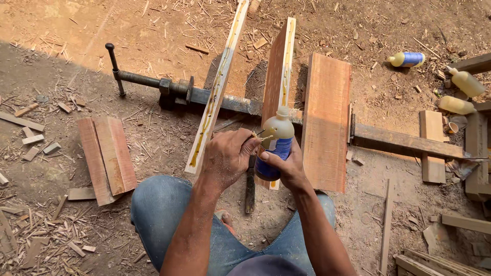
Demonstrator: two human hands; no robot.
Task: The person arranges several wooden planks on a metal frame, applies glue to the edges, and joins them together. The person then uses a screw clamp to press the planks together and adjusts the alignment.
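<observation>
Head view, looking straight down at a person crouched on a dirt floor (153,30) strewn with wood chips, knees in blue jeans at the bottom of the frame

Both hands meet at the centre around a glue bottle (276,145), a pale plastic bottle with a blue label and a nozzle cap. The bottle stands roughly upright, its long axis running away from the person, nozzle end farthest from the body. The right hand (290,168) wraps the lower, labelled part of the bottle from the right side, fingers closed on it. The left hand (227,156) comes in from the left, its fingers pinched at a thin yellowish side spout or strand of glue just below the cap; whether they grip it or only touch it cannot be told. Both hands are on the bottle, the right carrying it

Beyond the hands, three boards rest across a long metal bar clamp (215,97) that lies crosswise on the floor. The left board (217,87) and the middle board (280,66) stand on edge, each with a line of glue along its upper edge. The middle board lies directly behind the bottle, running the same way as the bottle's axis. The wide board (327,117) lies flat just right of the right hand

Three more glue bottles (455,87) lie well apart at the upper right
</observation>
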